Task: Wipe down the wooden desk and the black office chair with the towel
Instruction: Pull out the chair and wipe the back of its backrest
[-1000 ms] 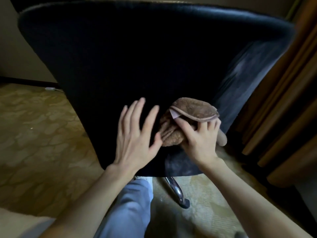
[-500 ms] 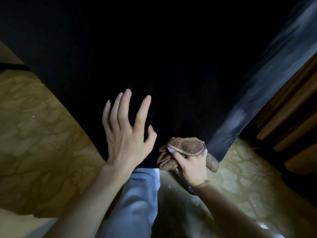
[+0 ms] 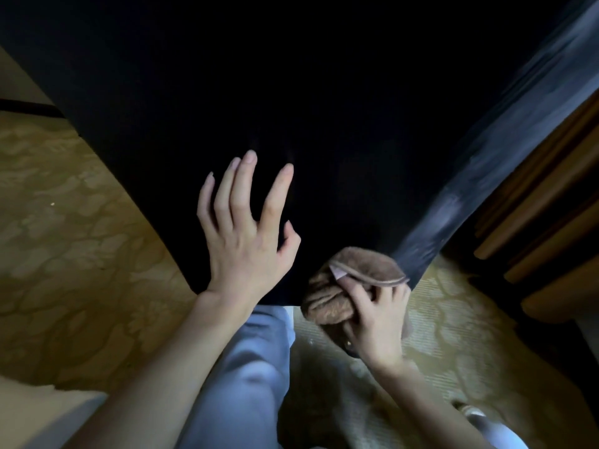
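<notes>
1. Left grip (image 3: 246,241), fingers spread straight, rests on the black office chair (image 3: 324,108).
2. Right grip (image 3: 376,322) curls round the bunched towel (image 3: 343,290) at the chair's lower edge.
3. The towel's pale tag (image 3: 337,272) is unreadable.

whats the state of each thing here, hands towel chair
black office chair, back toward camera, pale streaks along right edge
towel, bunched up, at the chair's lower edge
left hand, open, fingers spread over the chair
right hand, gripping the towel
</notes>
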Action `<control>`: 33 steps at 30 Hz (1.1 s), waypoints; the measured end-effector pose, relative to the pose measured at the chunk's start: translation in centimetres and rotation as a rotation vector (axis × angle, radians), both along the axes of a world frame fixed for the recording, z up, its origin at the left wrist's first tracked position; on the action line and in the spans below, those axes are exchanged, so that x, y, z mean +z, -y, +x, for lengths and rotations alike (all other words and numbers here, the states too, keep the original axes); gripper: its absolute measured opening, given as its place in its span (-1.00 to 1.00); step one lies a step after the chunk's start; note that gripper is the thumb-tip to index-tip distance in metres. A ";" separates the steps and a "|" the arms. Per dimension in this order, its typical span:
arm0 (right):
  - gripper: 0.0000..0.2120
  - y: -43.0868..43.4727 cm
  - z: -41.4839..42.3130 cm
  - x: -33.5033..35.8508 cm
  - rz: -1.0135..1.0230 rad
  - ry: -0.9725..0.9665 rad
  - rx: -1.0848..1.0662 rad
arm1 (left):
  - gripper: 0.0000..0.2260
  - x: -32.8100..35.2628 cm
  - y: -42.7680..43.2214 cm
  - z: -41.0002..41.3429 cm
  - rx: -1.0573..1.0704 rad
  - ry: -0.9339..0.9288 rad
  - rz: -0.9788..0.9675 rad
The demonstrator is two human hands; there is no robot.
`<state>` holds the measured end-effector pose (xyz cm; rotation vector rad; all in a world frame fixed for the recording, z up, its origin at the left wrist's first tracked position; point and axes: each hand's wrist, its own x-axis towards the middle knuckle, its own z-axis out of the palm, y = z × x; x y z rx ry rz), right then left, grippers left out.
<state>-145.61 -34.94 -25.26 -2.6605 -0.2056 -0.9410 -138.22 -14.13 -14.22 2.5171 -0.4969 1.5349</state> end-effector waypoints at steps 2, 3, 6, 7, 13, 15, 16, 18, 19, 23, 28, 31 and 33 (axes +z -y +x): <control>-0.38 0.0 0.7 2.1 0.065 0.116 -0.032 | -0.39 0.0 0.1 0.0 0.006 -0.002 -0.008; -0.39 -0.2 1.2 2.7 0.064 0.136 -0.048 | -0.39 0.0 0.2 0.1 0.010 -0.001 -0.013; -0.30 -0.4 3.0 2.3 -0.044 0.072 -0.021 | -0.37 -0.3 0.5 0.5 0.022 0.007 -0.028; -0.38 -0.1 3.5 1.5 -0.066 0.019 -0.012 | -0.37 -0.5 0.7 0.6 0.016 0.006 -0.030; -0.28 -0.3 3.8 -5.6 -0.119 -0.316 0.038 | -0.31 -1.7 1.0 1.9 0.026 0.043 -0.051; -0.27 -0.1 3.9 -7.0 -0.129 -0.424 0.058 | -0.31 -1.5 1.2 1.8 0.020 0.053 -0.049; -0.31 0.0 3.7 -7.8 -0.167 -0.467 0.050 | -0.32 -1.5 1.2 1.8 0.017 0.054 -0.046; -0.43 0.2 3.2 -8.9 -0.273 -0.552 0.033 | -0.32 -1.5 1.2 1.6 0.024 0.060 -0.035; -0.48 0.2 3.1 -9.0 -0.306 -0.561 0.018 | -0.31 -1.5 1.2 1.5 0.031 0.064 -0.027; -0.64 -0.3 3.1 -8.9 -0.357 -0.691 -0.113 | -0.33 -1.4 1.6 1.1 0.020 0.046 -0.023; -0.56 0.6 2.7 -7.2 -0.413 -0.795 0.005 | -0.31 -1.1 2.3 0.2 0.006 -0.034 -0.011; -0.59 1.6 1.5 -3.9 -0.450 -0.790 0.086 | -0.31 -0.3 2.6 -0.4 0.010 -0.090 -0.028; -0.56 2.2 0.5 -1.7 -0.426 -0.651 0.042 | -0.31 0.3 2.7 -1.0 0.027 -0.122 -0.041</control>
